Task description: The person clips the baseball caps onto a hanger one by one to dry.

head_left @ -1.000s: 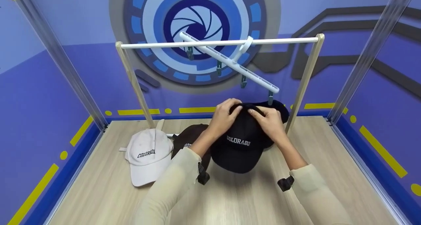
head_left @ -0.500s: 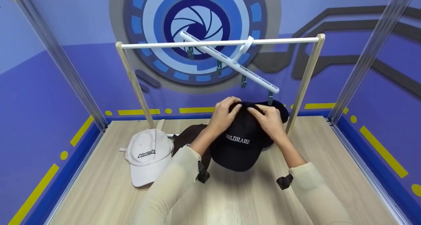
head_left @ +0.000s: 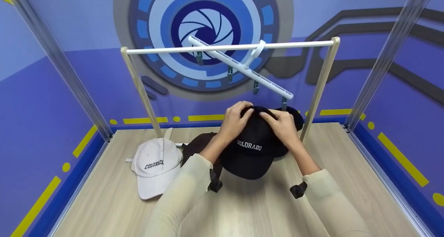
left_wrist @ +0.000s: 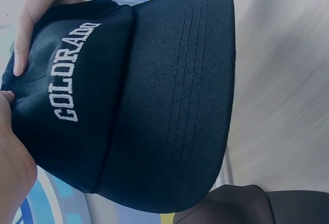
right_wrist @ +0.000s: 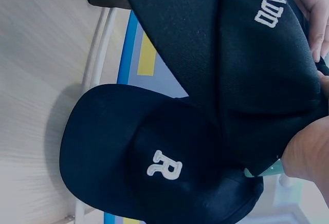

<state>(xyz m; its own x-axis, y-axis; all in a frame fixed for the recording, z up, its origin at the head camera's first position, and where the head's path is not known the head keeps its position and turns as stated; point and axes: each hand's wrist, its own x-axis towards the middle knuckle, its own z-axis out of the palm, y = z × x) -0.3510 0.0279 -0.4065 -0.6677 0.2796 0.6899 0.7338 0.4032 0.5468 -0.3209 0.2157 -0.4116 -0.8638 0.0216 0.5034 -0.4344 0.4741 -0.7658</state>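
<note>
Both hands hold a black baseball cap [head_left: 248, 160] by the top of its crown, its brim tipped down toward me and white COLORADO lettering on the front. My left hand [head_left: 236, 121] pinches the crown's left side, thumb on the near face. On the other side, the right hand [head_left: 281, 126] grips the fabric the same way. Just behind it, a dark cap with a white R [right_wrist: 164, 166] hangs under the end clip [head_left: 284, 104] of a white hanger [head_left: 239, 66]. The left wrist view shows the held cap's brim [left_wrist: 180, 95] close up.
The hanger hooks over a white rod [head_left: 156, 50] between wooden posts [head_left: 319, 91]; its other clips [head_left: 256, 87] hold nothing. A white COLORADO cap [head_left: 158, 157] lies on the table [head_left: 93, 195] at left, with a dark brown cap [head_left: 199, 145] partly behind my left forearm.
The held black cap has risen slightly and shifted a little left with both hands. The head view has tilted slightly; the hanger and other caps stay put.
</note>
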